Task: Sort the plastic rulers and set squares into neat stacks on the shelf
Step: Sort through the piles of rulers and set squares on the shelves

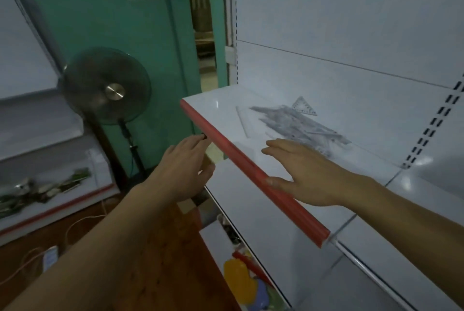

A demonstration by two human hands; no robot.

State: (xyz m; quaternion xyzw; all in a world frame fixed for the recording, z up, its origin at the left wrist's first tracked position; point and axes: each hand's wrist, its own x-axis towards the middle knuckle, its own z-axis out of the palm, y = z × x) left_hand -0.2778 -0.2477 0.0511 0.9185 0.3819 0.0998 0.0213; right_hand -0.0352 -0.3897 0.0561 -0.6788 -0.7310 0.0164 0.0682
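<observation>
Shelf (221, 109) with red front edge, taken as landmark. A loose pile of clear rulers (301, 122) lies on the shelf toward its back panel, overlapping at mixed angles and not yet stacked. One set square (303, 107) sits at the far edge of the pile, nearest the back panel; whether it touches the pile cannot be told. A single pale ruler (242, 121) lies apart from the pile, toward the shelf's left end.

The right hand (306, 172) reaches over the red edge, palm down, fingers (273, 146) straight and slightly spread, holding nothing; its fingertips are just short of the pile, probably positioned to gather or fan the pieces. The left hand (185, 167) is below and outside the red edge, fingers loosely curled; it appears to hold nothing, though a small dark object at the fingertips is too blurred to identify. It likely waits to steady or receive pieces.

Left of the shelf stands a fan (108, 87); below the shelf, a lower tier holds coloured items (241, 278). Nothing lies between right hand and pile; the tangle itself is the likely hindrance.
</observation>
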